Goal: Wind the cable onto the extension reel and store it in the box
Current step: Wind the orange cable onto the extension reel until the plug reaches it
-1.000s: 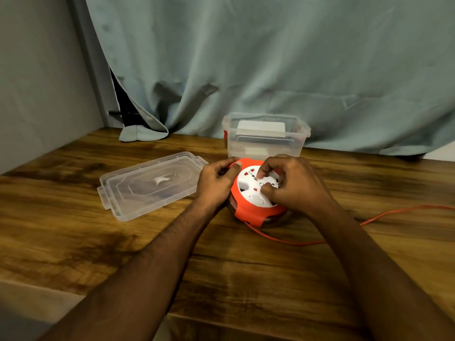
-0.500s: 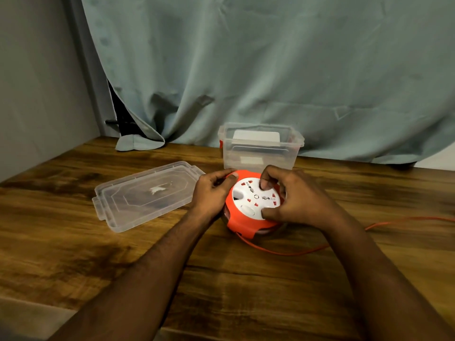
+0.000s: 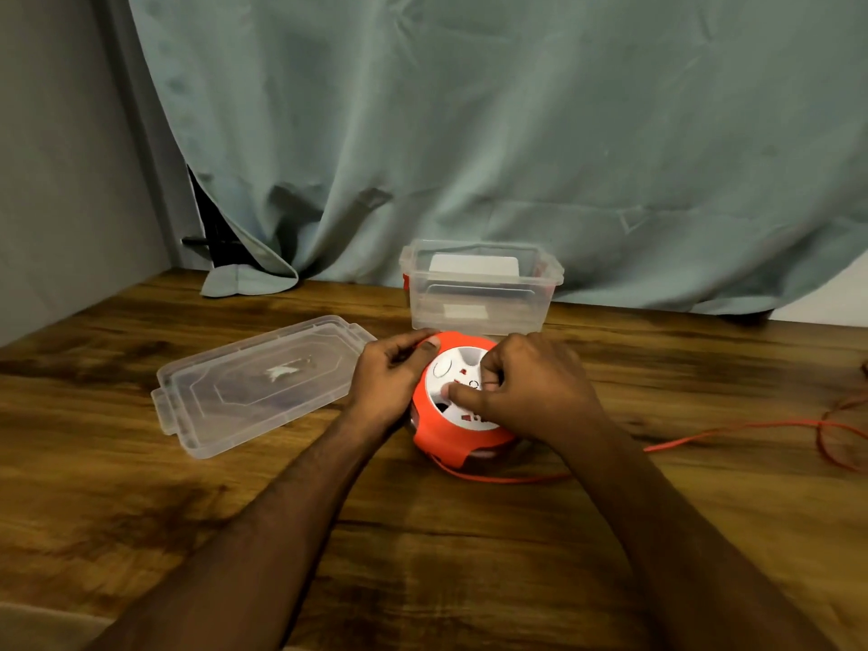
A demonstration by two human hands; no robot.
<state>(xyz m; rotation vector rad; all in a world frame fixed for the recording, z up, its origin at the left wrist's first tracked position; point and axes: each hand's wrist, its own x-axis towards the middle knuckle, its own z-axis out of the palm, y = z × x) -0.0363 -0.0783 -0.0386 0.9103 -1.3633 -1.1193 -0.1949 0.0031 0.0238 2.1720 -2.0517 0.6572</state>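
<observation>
**Both hands on the extension reel, cable trailing to the right**

The extension reel, an orange housing with a white socket face, is resting on the wooden table, tilted so that the face is pointing up and toward the camera. It is sitting just in front of the box, a clear plastic container that is standing open near the curtain.

The left hand is gripping the left rim of the orange housing, with the thumb lying across the top edge and the fingers curled around the side. The right hand is resting on the white face with its fingers bent and closed; the thumb and fingertips are pressing on the centre of the face. What they are pinching there cannot be told.

The cable, thin and orange, is leaving the underside of the reel, running across the table toward the right and gathering in loose loops at the right edge of the view.

The lid, clear plastic, is lying flat on the table to the left of the reel, close beside the left hand.
</observation>
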